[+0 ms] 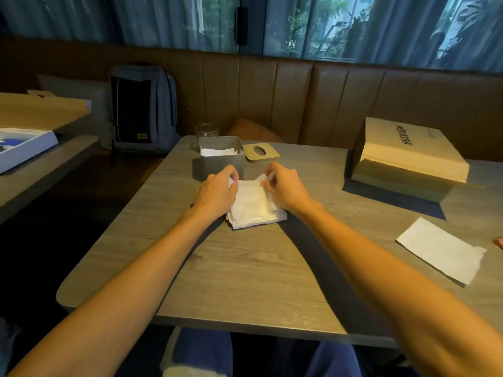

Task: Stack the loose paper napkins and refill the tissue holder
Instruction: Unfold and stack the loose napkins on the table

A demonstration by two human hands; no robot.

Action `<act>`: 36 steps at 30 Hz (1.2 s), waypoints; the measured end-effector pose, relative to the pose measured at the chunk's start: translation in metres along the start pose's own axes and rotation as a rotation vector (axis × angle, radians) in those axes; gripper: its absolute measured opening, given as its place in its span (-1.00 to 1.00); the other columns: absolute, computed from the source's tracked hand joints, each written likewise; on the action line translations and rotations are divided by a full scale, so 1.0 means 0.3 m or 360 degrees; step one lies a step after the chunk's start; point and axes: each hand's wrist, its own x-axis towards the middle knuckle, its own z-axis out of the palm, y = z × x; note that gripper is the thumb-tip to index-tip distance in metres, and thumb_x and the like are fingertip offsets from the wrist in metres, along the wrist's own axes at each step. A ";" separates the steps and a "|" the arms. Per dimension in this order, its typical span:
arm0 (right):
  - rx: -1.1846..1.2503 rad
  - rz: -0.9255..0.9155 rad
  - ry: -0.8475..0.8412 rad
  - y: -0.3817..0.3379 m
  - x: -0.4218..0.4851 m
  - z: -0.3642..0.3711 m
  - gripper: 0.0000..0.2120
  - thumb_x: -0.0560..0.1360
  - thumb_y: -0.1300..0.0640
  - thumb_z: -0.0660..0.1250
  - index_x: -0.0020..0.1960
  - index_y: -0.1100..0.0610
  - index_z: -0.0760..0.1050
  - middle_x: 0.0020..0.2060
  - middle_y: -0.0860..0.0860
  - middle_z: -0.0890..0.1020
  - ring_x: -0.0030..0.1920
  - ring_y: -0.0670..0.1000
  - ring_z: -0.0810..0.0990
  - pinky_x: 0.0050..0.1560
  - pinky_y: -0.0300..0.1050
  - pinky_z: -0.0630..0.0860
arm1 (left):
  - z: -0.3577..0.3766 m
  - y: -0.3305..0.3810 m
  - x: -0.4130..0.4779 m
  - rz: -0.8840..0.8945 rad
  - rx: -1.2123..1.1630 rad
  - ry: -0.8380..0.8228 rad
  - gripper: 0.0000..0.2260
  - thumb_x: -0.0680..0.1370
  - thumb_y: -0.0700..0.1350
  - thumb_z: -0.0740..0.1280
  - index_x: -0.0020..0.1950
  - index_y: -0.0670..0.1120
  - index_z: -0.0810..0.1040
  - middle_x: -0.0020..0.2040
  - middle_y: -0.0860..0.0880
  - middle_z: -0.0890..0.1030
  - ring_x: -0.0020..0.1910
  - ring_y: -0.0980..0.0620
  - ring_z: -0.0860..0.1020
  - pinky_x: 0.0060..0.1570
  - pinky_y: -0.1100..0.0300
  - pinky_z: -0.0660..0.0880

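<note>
dim indoor scene, daylight from behind, wide-angle warp

cool bluish daylight comes through the sheer curtains (163,20) and window (340,25) at the top, the brightest part of the frame; the bench backrest (272,96) below stays dark and muddy. the forearms cast long dark shadows toward the camera across the wooden table (245,268), and the cardboard box (408,156) throws one too. the napkin stack (253,205) is nearly blown out, with little texture. straight edges bow near the frame borders. overall detail is soft and smeared, the lower corners almost black.
</note>
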 end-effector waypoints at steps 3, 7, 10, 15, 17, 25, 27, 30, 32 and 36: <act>-0.0067 -0.0030 -0.0077 0.014 0.009 0.013 -0.78 0.60 0.08 0.33 0.23 0.07 0.44 0.10 0.11 0.62 -0.01 0.07 0.58 0.01 -0.10 0.56 | 0.006 -0.022 0.000 0.0002 0.0062 -0.0051 -0.88 0.68 -0.07 0.23 0.10 0.06 0.56 0.05 -0.04 0.63 0.00 -0.06 0.58 0.00 -0.05 0.60; -0.0146 -0.0101 -0.0114 0.027 0.002 0.020 -0.74 0.61 0.07 0.31 0.27 0.07 0.41 0.09 0.14 0.63 -0.02 0.07 0.58 -0.01 -0.12 0.54 | 0.020 -0.052 -0.008 0.0011 0.0090 -0.0083 -0.83 0.67 -0.07 0.25 0.18 0.01 0.62 0.06 -0.04 0.66 0.01 -0.01 0.58 -0.01 0.01 0.59; -0.0261 -0.0181 -0.0112 0.034 -0.002 0.019 -0.72 0.63 0.04 0.28 0.30 0.07 0.37 0.05 0.15 0.64 -0.06 0.09 0.59 -0.09 -0.14 0.48 | 0.028 -0.055 -0.013 0.0007 0.0110 -0.0070 -0.81 0.67 -0.04 0.26 0.19 0.01 0.63 0.06 -0.04 0.67 0.01 -0.02 0.60 0.00 -0.03 0.61; -0.0447 -0.0275 -0.0029 0.042 -0.011 0.019 -0.77 0.64 0.01 0.23 0.24 0.08 0.38 -0.05 0.14 0.67 -0.19 0.08 0.54 -0.20 -0.10 0.44 | 0.045 -0.042 -0.026 0.0022 0.0323 -0.0028 -0.79 0.69 -0.02 0.21 0.24 0.03 0.59 0.09 -0.03 0.67 0.01 -0.05 0.60 -0.02 -0.02 0.61; -0.0480 -0.0297 0.0002 0.046 -0.012 0.023 -0.80 0.65 0.00 0.22 0.20 0.09 0.41 -0.07 0.13 0.66 -0.21 0.08 0.52 -0.23 -0.12 0.38 | 0.048 -0.035 -0.030 0.0020 0.0434 0.0000 -0.77 0.70 -0.02 0.17 0.21 0.00 0.59 0.07 -0.03 0.65 -0.02 -0.04 0.59 -0.06 0.02 0.56; -0.0676 -0.0368 0.0033 0.055 -0.012 0.038 -0.72 0.65 0.03 0.17 0.14 0.11 0.62 0.03 0.08 0.63 -0.07 0.12 0.61 -0.16 -0.10 0.43 | 0.049 -0.054 -0.034 -0.0088 0.0696 -0.0141 -0.63 0.73 0.02 0.02 0.13 -0.04 0.60 -0.03 -0.05 0.60 -0.11 -0.03 0.57 -0.09 0.04 0.51; -0.0704 -0.0349 0.0023 0.057 -0.011 0.035 -0.72 0.65 0.05 0.17 0.10 0.11 0.63 0.01 0.08 0.62 -0.09 0.13 0.61 -0.19 -0.12 0.37 | 0.037 -0.051 -0.041 -0.0051 0.0669 -0.0177 -0.65 0.72 0.04 0.02 0.23 -0.03 0.56 0.08 -0.07 0.60 -0.05 -0.04 0.57 -0.07 0.03 0.48; -0.0680 -0.0316 0.0035 0.053 -0.014 0.017 -0.76 0.64 0.05 0.18 0.09 0.09 0.61 0.00 0.07 0.60 -0.07 0.14 0.61 -0.21 -0.13 0.33 | 0.012 -0.050 -0.063 0.0088 0.0585 -0.0250 -0.54 0.68 0.18 0.07 0.57 0.13 0.26 0.36 -0.09 0.49 0.20 -0.11 0.55 0.11 -0.06 0.50; -0.0616 -0.0350 0.0077 0.043 -0.022 0.010 -0.73 0.63 -0.02 0.20 0.22 0.05 0.56 0.06 0.06 0.56 -0.06 0.11 0.59 -0.21 -0.14 0.34 | -0.002 -0.044 -0.077 0.0114 0.0558 -0.0346 -0.44 0.63 0.31 0.08 0.62 0.25 0.08 0.40 -0.09 0.41 0.26 -0.12 0.51 0.15 -0.07 0.49; -0.0633 -0.0504 -0.0100 0.025 -0.039 0.021 -0.63 0.63 -0.14 0.17 0.33 -0.02 0.51 0.12 0.04 0.49 -0.06 0.04 0.56 -0.17 -0.16 0.45 | 0.008 -0.038 -0.100 0.0131 0.0725 -0.0458 -0.36 0.58 0.42 0.02 0.62 0.24 0.09 0.47 -0.10 0.34 0.34 -0.09 0.45 0.20 -0.02 0.44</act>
